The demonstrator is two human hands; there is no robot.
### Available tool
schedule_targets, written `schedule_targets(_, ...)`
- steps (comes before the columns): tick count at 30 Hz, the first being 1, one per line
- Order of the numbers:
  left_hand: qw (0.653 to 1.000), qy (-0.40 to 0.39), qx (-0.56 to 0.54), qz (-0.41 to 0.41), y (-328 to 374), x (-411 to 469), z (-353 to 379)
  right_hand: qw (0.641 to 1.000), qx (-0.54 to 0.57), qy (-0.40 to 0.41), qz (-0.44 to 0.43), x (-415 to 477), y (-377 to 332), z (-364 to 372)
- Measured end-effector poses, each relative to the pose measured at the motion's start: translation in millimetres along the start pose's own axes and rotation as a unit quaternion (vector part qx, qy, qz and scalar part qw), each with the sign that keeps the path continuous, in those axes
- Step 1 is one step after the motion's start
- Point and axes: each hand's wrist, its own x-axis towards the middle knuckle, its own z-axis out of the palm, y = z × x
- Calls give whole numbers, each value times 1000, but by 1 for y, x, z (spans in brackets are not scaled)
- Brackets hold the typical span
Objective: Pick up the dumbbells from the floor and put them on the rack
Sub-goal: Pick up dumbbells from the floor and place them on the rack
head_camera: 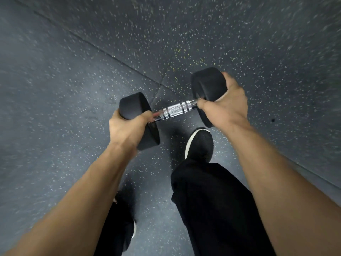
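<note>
A dumbbell (175,110) with two black heads and a ridged chrome handle hangs in the air in front of me, tilted so its right end sits higher. My left hand (127,127) wraps the left black head from below and behind. My right hand (224,105) clasps the right black head, thumb near the handle. The chrome handle between the hands is bare. No rack is in view.
Dark speckled rubber floor tiles (92,71) fill the view, with seams running diagonally. Below the dumbbell are my black trouser leg (212,200) and a black shoe with a white sole (199,143); the other shoe (125,224) is lower left.
</note>
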Motion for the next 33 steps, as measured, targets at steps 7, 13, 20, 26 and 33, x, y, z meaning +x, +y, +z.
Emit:
schedule_targets(7, 992, -28, -8, 126, 149, -218, -101, 990, 100, 86, -51, -169, -126, -190)
schedule_targets(13, 947, -96, -25, 306, 303, -437, -208, 942, 200, 231, -140, -342, -249, -380)
schedule_targets(20, 839, -103, -96, 526, 451, -619, -259, 834, 289, 383, -273, -432, -355, -546)
schedule_targets(26, 773, -99, -219, 587, 521, -705, -240, 765, 266, 426, -403, -452, -410, -673)
schedule_targets(33, 748, -110, -256, 602, 580, -722, -206, 735, 262, 440, -445, -422, -447, -736)
